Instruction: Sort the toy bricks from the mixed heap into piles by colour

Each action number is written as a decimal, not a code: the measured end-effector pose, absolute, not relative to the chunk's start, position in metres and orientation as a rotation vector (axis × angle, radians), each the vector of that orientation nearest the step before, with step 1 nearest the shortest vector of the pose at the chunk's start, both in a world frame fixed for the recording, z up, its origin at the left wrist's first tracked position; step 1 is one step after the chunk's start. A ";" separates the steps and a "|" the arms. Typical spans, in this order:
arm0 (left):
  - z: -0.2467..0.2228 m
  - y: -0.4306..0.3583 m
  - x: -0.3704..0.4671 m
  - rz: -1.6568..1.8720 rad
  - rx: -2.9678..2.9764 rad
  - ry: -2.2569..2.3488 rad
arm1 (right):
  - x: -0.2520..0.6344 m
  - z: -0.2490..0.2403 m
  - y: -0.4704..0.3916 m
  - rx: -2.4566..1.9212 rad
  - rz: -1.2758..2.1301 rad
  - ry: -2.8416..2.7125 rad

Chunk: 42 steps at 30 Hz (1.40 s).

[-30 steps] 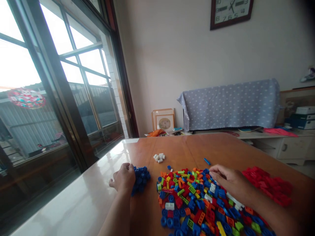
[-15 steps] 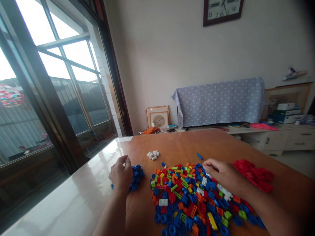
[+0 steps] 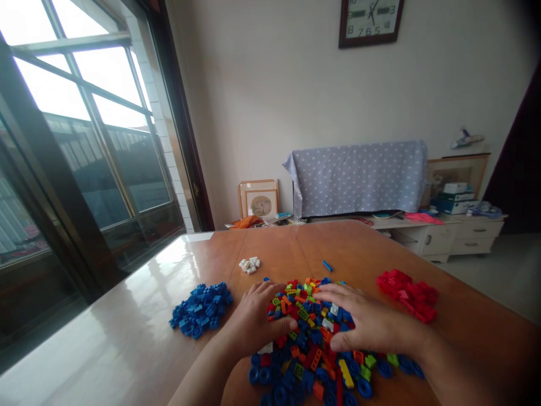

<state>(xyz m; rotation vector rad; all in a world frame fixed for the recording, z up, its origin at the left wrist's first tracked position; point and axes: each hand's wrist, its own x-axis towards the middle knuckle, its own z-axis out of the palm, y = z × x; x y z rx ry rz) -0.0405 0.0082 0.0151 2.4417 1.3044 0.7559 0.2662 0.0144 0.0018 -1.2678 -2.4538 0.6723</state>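
A large pile of mixed coloured bricks (image 3: 313, 355) lies on the wooden table (image 3: 270, 245) in front of me. My left hand (image 3: 262, 318) rests over the pile's left side, thumb and fingers apart. Over its right side is my right hand (image 3: 359, 318), fingers spread with the thumb apart. Nothing shows held in either hand; both partly cover the bricks. A blue brick heap (image 3: 200, 310) sits to the left, and a red brick heap (image 3: 408, 293) to the right. Farther back are a small group of white bricks (image 3: 249, 265) and a single blue piece (image 3: 328, 265).
Beyond the table's far edge stands a white cabinet (image 3: 443, 239) with boxes (image 3: 456, 200) on it. A polka-dot cloth (image 3: 359, 180) drapes over something wide. Framed pictures (image 3: 260, 203) lean against the wall. Large windows (image 3: 105, 113) are on the left.
My left hand has moved right from the blue heap to the mixed pile, uncovering the blue heap. My right hand has opened wider over the pile. The view has turned slightly right.
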 end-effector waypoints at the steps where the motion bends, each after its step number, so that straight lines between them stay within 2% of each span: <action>1: 0.014 0.007 -0.037 0.692 2.468 1.261 | 0.262 0.000 0.013 -1.275 0.681 -2.514; 9: 0.001 0.006 -0.021 0.369 2.496 1.219 | 0.241 -0.015 0.019 -1.296 0.459 -2.463; 14: -0.001 0.009 -0.018 0.485 2.508 1.212 | 0.240 -0.014 0.026 -1.275 0.355 -2.346; 24: -0.001 0.015 -0.016 0.606 2.500 1.220 | 0.244 -0.012 0.030 -1.290 0.393 -2.203; 42: 0.004 0.009 -0.013 0.737 2.383 1.210 | 0.237 -0.006 0.023 -1.187 0.660 -2.054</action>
